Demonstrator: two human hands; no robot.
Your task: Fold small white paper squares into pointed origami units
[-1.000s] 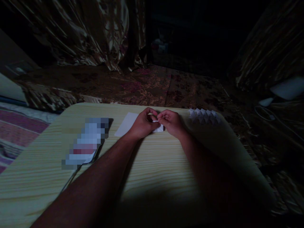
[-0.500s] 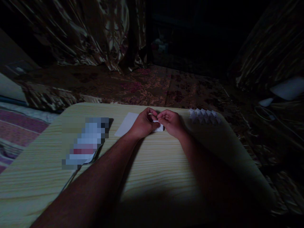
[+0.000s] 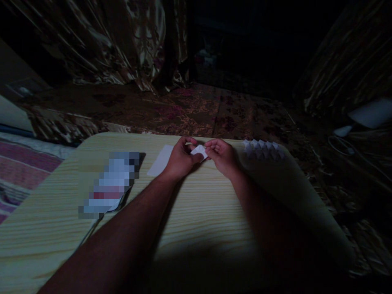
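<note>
A small folded piece of white paper (image 3: pixel 199 151) is held between my two hands near the far edge of the wooden table (image 3: pixel 196 204). My left hand (image 3: pixel 183 157) pinches its left side, the thumb lying across the front. On the right side, the thumb and fingertips of my right hand (image 3: pixel 221 155) grip the paper's edge. Flat on the table beside my left hand lies white paper (image 3: pixel 161 160), partly covered by that hand. To the right, several small pointed folded-paper pieces (image 3: pixel 263 149) stand in rows.
A blurred-out device (image 3: pixel 112 183), with a cable (image 3: pixel 87 232) running from it, lies at the left of the table. Patterned curtains (image 3: pixel 147 41) hang behind. A white lamp-like object (image 3: pixel 372 113) with a cord is at the right. Striped bedding (image 3: pixel 27 163) shows at the left.
The folded paper has turned and lifted, so that a pointed top now shows between the hands. My hands have moved slightly apart, the right fingers now on the paper's right edge.
</note>
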